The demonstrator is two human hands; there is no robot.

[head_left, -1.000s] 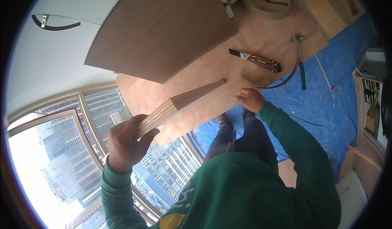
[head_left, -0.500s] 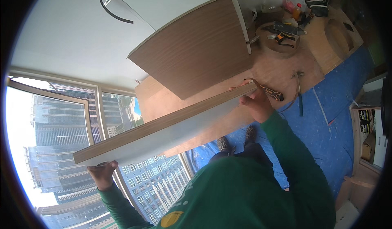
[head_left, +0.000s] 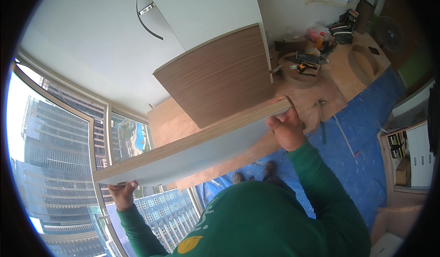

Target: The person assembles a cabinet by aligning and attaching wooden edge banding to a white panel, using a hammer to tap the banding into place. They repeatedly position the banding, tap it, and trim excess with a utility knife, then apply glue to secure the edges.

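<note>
Both my hands carry a long panel with wood-grain on its long edge and a smooth whitish face turned toward me. It is tilted, its left end nearer me and its right end farther away. My left hand grips the left end, thumb on the white face near a dark round recess. At the other end, my right hand is closed round the corner with its thumb on the face. Most of the fingers of both hands are hidden behind the panel. Beyond it stands a white cabinet with a wood-grain panel on it.
Plywood sheets lie under the cabinet and to the right, bearing a round wooden piece with tools on it. A hammer lies near a blue floor sheet. Windows line the left; a shelf unit stands right.
My view has shifted, so the cabinet, tools and windows sit differently in it. Both hands keep their grip on the panel. The orange-and-black tool by my right hand is now hidden.
</note>
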